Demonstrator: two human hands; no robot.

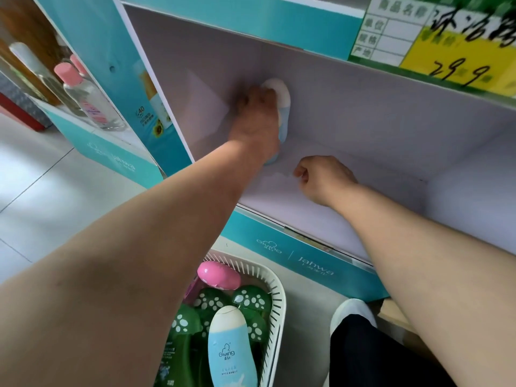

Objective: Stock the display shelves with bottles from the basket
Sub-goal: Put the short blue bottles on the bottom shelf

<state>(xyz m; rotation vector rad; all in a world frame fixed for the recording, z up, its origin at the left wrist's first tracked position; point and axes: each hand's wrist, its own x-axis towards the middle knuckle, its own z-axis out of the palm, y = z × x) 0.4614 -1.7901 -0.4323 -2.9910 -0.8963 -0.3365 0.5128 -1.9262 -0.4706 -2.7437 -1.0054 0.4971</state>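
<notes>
Inside the white cardboard display shelf [363, 129], above the white slatted plastic basket [277, 303], the left hand [257, 121] grips a pale-blue, white-capped plastic bottle [282, 99] round its middle. The bottle is likely rigid, light and slick. The right hand [324, 177] is curled and empty.

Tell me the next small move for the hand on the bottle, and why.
Probably lower the blue-and-white bottle until its base sits on the floor of the shelf, then release it. The left hand grips it deep inside, near the back wall, and whether its base touches yet is unclear. The right hand is curled and empty; the basket holds spare bottles.
</notes>
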